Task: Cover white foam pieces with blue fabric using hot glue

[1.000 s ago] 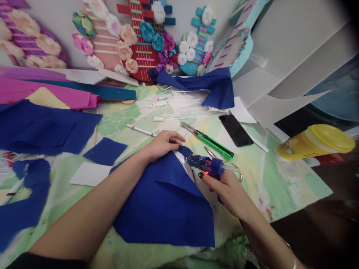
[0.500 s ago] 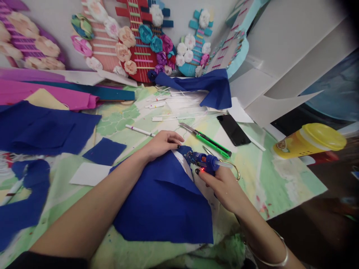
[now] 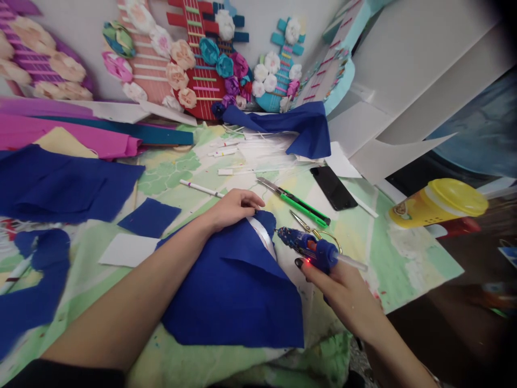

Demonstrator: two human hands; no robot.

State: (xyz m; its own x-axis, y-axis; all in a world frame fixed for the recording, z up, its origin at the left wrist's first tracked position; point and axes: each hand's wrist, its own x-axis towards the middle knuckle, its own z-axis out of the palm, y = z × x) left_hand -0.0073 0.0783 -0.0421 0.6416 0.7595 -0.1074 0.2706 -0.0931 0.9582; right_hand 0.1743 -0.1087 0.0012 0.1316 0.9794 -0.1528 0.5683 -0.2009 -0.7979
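My left hand [image 3: 233,207] rests on the top edge of a large blue fabric sheet [image 3: 234,285], fingers curled and pressing the fold down over a white strip [image 3: 264,240]. My right hand [image 3: 343,288] grips a blue hot glue gun [image 3: 313,248] with a red light lit. Its nozzle points left at the fabric's upper right edge, a little apart from it. A clear glue stick juts out of the gun's back end.
A green utility knife [image 3: 299,202], scissors [image 3: 307,226] and a black phone [image 3: 333,187] lie just beyond the gun. A yellow cup [image 3: 440,207] lies at the right edge. Blue fabric scraps [image 3: 60,186], pink paper [image 3: 68,137] and flower-decorated crafts [image 3: 202,59] fill the left and back.
My right hand has drawn the glue gun back to the right and slightly down, away from the fabric edge. My left hand stays on the fold.
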